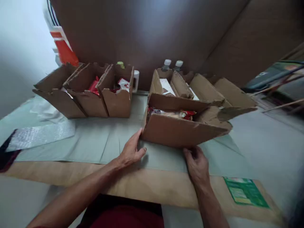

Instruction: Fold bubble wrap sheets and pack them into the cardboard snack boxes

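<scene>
A brown cardboard box (180,131) with an open top sits crosswise in front of me, tilted slightly. Inside it lie clear and red plastic packets (187,115). My left hand (131,150) holds the box at its left end, fingers along the corner and the thumb apart from the cardboard. At the lower front edge, right of the middle, my right hand (197,163) grips the box, its fingertips partly hidden beneath it.
Three open cardboard boxes (118,104) stand back left, with red packets (94,86) in one. More boxes (204,87) stand behind the held one. Bubble wrap (45,135) lies left on the pale green cloth (95,145). A green packet (245,192) lies front right. Bottles (178,65) stand behind.
</scene>
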A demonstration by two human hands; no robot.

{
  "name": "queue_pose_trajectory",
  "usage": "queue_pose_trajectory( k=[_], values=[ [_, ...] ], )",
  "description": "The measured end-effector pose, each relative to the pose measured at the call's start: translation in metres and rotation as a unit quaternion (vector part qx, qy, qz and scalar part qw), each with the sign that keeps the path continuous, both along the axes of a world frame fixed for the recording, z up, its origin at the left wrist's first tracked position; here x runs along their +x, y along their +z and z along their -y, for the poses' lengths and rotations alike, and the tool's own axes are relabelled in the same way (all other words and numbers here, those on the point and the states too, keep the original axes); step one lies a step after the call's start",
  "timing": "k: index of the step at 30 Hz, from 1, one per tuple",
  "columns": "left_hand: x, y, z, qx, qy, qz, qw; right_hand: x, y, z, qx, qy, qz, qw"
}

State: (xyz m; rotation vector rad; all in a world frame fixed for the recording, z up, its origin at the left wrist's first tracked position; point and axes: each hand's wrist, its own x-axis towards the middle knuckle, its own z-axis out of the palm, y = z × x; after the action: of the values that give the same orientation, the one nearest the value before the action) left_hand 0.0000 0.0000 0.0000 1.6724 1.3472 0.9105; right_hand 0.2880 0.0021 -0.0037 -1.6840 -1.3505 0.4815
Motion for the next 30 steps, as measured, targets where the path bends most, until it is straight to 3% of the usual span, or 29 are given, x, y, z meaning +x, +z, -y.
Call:
queue_pose_trajectory(
  k=[6, 15, 19, 23, 25, 27, 30],
  values=[
    [0.004, -0.009, -0.008, 0.064, -0.078, -0.013, 0.995, 0.013, -0.004, 0.003, -0.037, -0.065, 0.084, 0.994],
    [0.002, -0.003, -0.022, 0.053, -0.061, -0.018, 0.997, 0.011, -0.002, -0.013, -0.058, -0.05, 0.155, 0.985],
    [-0.013, 0.007, 0.0, 0.042, -0.057, -0.07, 0.995, 0.012, -0.002, 0.008, -0.027, -0.033, 0.19, 0.981],
    [-0.041, 0.014, 0.055, 0.067, -0.135, -0.131, 0.98, 0.007, -0.013, 0.032, 0.059, -0.036, 0.246, 0.967],
    [-0.055, 0.015, 0.086, 0.071, -0.161, -0.145, 0.974, -0.013, -0.015, 0.04, 0.093, 0.018, 0.252, 0.963],
    [-0.066, 0.014, 0.112, 0.067, -0.164, -0.139, 0.974, -0.046, -0.013, 0.042, 0.131, 0.134, 0.246, 0.951],
    [-0.076, 0.012, 0.133, 0.077, -0.152, -0.097, 0.981, -0.116, 0.0, 0.034, 0.179, 0.335, 0.221, 0.898]
  ],
)
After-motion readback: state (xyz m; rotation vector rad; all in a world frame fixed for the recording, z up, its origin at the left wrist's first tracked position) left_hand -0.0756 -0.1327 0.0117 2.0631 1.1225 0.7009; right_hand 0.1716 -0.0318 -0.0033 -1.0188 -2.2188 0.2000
